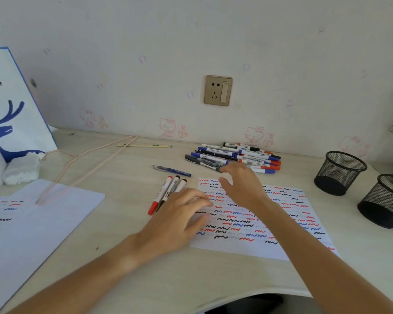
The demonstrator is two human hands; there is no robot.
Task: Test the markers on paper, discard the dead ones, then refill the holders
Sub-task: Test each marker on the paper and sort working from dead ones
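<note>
Your left hand (pixel 182 214) lies palm down at the left edge of the white test sheet covered in red, blue and black squiggles (pixel 281 214), fingers loosely extended and spread, gripping nothing. It partly covers the lower ends of three white-barrelled markers laid side by side (pixel 168 191), just left of the sheet; one shows a red cap, the others dark caps.

Your right hand (pixel 243 186) hovers over the sheet's far edge, fingers straight and slightly apart, nothing held. Its fingertips (pixel 225 169) reach to the near side of the loose pile of white markers with blue, red and black caps (pixel 234 156), which sits near the wall. Actual contact with the pile: cannot tell.

A single blue pen (pixel 171 171) lies apart, between the pile and the three markers.

Two black wire-mesh cylindrical holders (pixel 339 173) stand at the right of the pale wooden desk (pixel 145 268), close together; the nearer one (pixel 383 200) is cut by the frame edge. Contents: cannot tell.

At left: a second white sheet with a few squiggles (pixel 32 223), a pink wire hanger (pixel 82 164) resting partly on it, and a white-and-blue paper bag with a deer print (pixel 14 105).
</note>
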